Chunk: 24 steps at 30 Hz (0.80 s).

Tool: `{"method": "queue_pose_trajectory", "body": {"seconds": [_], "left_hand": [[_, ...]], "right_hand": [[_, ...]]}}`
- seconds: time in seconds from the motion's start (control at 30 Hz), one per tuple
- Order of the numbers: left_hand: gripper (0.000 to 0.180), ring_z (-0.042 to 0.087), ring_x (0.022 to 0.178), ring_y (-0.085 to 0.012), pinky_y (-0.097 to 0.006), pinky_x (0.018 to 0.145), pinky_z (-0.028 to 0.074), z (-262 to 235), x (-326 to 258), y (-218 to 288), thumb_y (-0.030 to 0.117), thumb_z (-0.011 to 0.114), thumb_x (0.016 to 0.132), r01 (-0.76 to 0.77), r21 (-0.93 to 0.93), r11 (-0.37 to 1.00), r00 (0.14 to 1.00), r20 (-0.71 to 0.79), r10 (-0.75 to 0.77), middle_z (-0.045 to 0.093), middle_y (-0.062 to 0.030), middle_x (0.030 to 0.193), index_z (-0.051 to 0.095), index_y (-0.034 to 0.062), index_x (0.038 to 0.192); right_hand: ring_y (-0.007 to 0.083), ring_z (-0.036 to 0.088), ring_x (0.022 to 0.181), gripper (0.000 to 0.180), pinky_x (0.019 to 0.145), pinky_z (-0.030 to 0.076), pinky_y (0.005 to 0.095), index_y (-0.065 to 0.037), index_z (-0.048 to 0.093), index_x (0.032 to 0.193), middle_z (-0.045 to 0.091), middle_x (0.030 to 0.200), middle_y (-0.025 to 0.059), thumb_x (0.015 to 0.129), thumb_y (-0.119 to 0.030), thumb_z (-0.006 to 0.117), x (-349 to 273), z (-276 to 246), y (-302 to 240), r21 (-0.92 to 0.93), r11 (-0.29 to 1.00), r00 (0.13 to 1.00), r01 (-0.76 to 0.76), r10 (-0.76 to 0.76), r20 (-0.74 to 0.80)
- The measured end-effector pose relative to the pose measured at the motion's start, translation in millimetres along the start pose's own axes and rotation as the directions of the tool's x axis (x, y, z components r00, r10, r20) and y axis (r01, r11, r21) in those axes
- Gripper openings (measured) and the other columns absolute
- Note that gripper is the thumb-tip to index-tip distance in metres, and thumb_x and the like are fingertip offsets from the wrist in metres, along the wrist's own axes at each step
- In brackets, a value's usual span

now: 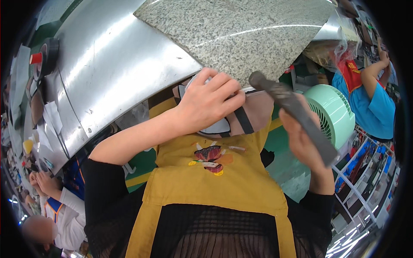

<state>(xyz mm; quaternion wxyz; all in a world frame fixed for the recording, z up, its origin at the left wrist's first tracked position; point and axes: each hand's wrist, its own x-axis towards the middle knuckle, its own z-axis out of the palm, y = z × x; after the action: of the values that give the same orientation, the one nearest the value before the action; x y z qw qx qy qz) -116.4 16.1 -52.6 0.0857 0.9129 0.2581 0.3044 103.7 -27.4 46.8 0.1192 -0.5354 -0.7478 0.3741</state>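
Note:
My left hand (209, 102) is closed over a beige, soft-looking piece (254, 116) with white patches and a black stripe, held just under the front edge of a speckled granite slab (241, 30). What the piece is cannot be made out. My right hand (303, 148) grips a long, flat, dark grey bar (292, 112). The bar slants up to the left, and its rounded tip sits close to the slab's edge and the beige piece. Below both hands hangs my yellow apron (215, 180) with a small cartoon print.
A shiny steel table (112, 73) carries the slab and, at far left, a roll of black tape (48, 53) and papers. A mint green fan (333, 112) stands right of the bar. One person in blue and red works at right (370, 99), another at lower left (60, 202).

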Motion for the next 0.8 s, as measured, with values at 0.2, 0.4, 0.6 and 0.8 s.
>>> {"method": "queue_pose_trajectory", "body": {"seconds": [0.2,0.4,0.6,0.8], "left_hand": [[0.025,0.055,0.087,-0.0187,-0.034,0.078,0.041,-9.3,1.4,1.1,0.014,0.075,0.069,0.206,-0.185,0.961,0.978,0.023,-0.205,0.056,0.0016,0.09,0.062,0.0126,0.09],[0.024,0.056,0.083,-0.0175,-0.034,0.076,0.043,-0.3,-5.8,-4.5,0.012,0.068,0.068,-0.009,-0.008,1.0,0.999,-0.044,0.009,0.056,0.0011,0.089,0.062,0.0125,0.092],[0.024,0.056,0.081,-0.018,-0.032,0.072,0.044,2.6,-5.4,-3.3,0.011,0.067,0.067,0.001,-0.027,1.0,0.996,-0.091,-0.003,0.056,0.0008,0.087,0.062,0.012,0.09],[0.024,0.056,0.08,-0.019,-0.032,0.068,0.044,5.7,-8.4,-2.3,0.012,0.074,0.066,0.047,-0.053,0.998,0.993,-0.109,-0.052,0.055,0.0002,0.085,0.061,0.0121,0.087]], "right_hand": [[0.0388,0.062,0.081,0.045,0.065,0.05,0.0416,-0.005,0.046,0.122,0.062,0.094,0.0185,0.079,-0.008,0.059,1.5,5.8,0.8,-0.01,1.0,1.0,-0.008,0.009,0.009],[0.0383,0.062,0.084,0.046,0.067,0.051,0.0414,-0.005,0.047,0.122,0.062,0.095,0.018,0.077,-0.003,0.06,1.4,4.3,-4.0,-0.002,1.0,1.0,0.025,-0.025,0.002],[0.0355,0.064,0.092,0.042,0.073,0.052,0.0365,-0.005,0.05,0.123,0.062,0.104,0.017,0.082,-0.002,0.058,-7.8,8.8,-3.4,0.068,0.997,0.996,0.026,-0.021,-0.083],[0.0328,0.065,0.094,0.04,0.076,0.051,0.0317,-0.002,0.05,0.125,0.061,0.11,0.0167,0.085,-0.003,0.058,-8.9,6.8,0.1,0.019,0.998,0.997,0.052,-0.051,-0.063]]}}
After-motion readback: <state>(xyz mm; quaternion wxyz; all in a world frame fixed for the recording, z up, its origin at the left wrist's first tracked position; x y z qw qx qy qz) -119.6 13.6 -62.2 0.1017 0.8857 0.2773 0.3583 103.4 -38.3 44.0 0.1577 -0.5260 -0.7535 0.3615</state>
